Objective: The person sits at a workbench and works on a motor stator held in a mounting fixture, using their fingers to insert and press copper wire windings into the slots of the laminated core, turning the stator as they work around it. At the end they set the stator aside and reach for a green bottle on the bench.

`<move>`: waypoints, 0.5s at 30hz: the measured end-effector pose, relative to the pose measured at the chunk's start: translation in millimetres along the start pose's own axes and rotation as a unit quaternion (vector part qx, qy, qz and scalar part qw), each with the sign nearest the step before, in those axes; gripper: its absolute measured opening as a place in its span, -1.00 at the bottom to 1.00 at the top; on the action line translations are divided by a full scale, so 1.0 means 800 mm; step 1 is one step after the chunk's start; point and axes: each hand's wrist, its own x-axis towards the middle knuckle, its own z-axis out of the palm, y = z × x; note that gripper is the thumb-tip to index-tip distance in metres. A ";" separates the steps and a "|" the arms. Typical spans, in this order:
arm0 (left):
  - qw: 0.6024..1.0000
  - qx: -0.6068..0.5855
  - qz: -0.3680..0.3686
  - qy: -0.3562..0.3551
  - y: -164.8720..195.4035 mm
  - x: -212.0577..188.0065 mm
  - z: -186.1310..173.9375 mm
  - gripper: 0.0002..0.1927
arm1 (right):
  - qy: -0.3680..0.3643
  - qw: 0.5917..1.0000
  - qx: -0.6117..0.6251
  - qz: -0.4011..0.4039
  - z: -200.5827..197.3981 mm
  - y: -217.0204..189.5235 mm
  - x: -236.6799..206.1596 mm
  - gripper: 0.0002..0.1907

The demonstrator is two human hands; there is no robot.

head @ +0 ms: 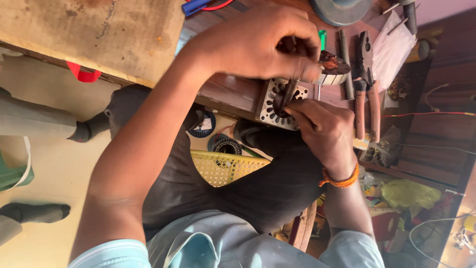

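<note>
I see a white plastic packet point(394, 47) lying flat near the far right corner of the wooden worktop point(233, 94), pale and rectangular, with a dark rod point(345, 62) and a pair of brown-handled pliers point(366, 87) just beside it. Below the worktop's right edge sits a crumpled yellow-green bag point(409, 192) among clutter I cannot sort out. A worn tan board point(89, 34) with faint scribbling covers the far left corner; the marks are too blurred to describe further.

The square metal stator core point(278, 104), silver with a ring of slots around a dark bore, stands at the worktop's near edge, above my lap. My left hand point(258, 47) hangs over it from the far side, fingers curled tight around a thin dark tool point(289, 89) whose tip reaches down into the slots. My right hand point(325, 131), an orange beaded band point(341, 179) at the wrist, comes up from the near side, fingertips pinched narrow against the core's right rim at the bore. Both hands touch the core, 1 above, 1 below.

On the floor beneath lie 2 dark coils point(220, 141) and a yellow woven basket point(225, 166).
</note>
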 end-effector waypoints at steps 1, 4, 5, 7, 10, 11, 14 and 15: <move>0.997 0.070 -0.009 0.031 0.007 -0.003 0.006 -0.59 | 0.004 1.000 0.008 0.011 -0.005 0.006 -0.003 -0.90; 0.964 0.240 -0.035 0.112 0.028 -0.016 0.039 -0.45 | 0.022 0.999 -0.019 0.021 -0.015 0.018 -0.006 -0.90; 0.951 0.272 -0.046 0.137 0.030 -0.016 0.053 -0.43 | 0.033 0.999 -0.035 0.015 -0.020 0.019 -0.008 -0.91; 0.933 0.317 -0.045 0.165 0.027 -0.020 0.068 -0.39 | 0.054 0.996 -0.067 0.001 -0.035 0.019 -0.009 -0.91; 0.915 0.360 -0.007 0.181 0.016 -0.030 0.078 -0.40 | 0.088 0.994 0.017 0.067 -0.058 0.012 -0.008 -0.91; 0.909 0.371 0.005 0.188 0.013 -0.032 0.080 -0.41 | 0.096 0.992 0.032 0.071 -0.064 0.010 -0.006 -0.91; 0.891 0.405 0.023 0.203 0.009 -0.035 0.087 -0.47 | 0.117 0.989 0.050 0.077 -0.080 0.002 -0.004 -0.93; 0.888 0.410 0.023 0.204 0.009 -0.035 0.090 -0.47 | 0.120 0.989 0.037 0.072 -0.081 0.000 -0.003 -0.94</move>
